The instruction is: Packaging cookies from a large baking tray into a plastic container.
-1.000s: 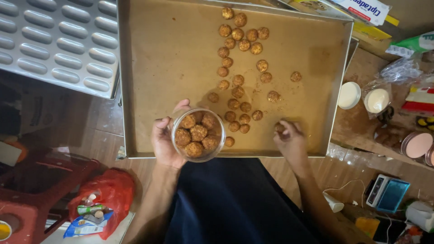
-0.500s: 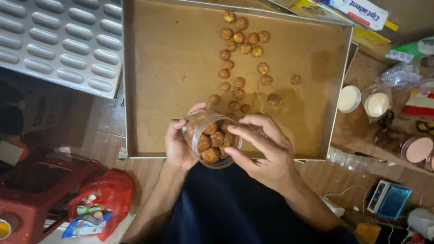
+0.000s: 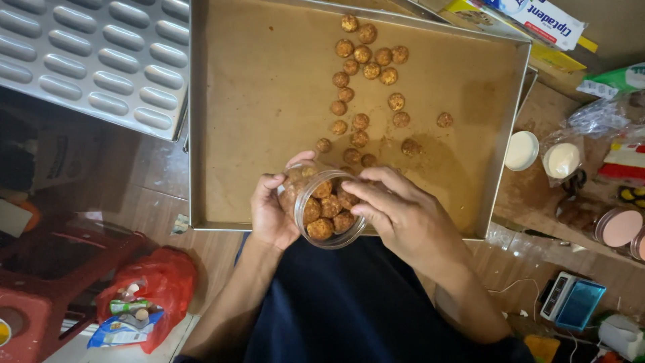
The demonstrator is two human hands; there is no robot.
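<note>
My left hand (image 3: pixel 272 215) is wrapped around the side of a small clear jar (image 3: pixel 322 208), fingers closed on its wall and the thumb over the top edge, while my right hand (image 3: pixel 403 218) has its fingers half curled, tips resting at the jar's open rim and just inside the mouth. I cannot tell whether those fingertips pinch one of the cookies or only press on them.

The big baking tray (image 3: pixel 222 134), lined with brown paper, lies under and beyond both hands, and the jar hangs over its near edge, tilted toward me.

I judge the main risk to be that tilt: the mouth faces my lap, the jar looks almost full, and a push from the right fingers could roll a piece out past the tray edge onto the dark cloth below. A one-handed side grip on smooth plastic could also slip.

The loose round cookies (image 3: pixel 366 67) sit scattered further up the tray, well apart from the left hand, the nearest ones just beyond the right fingertips.
</note>
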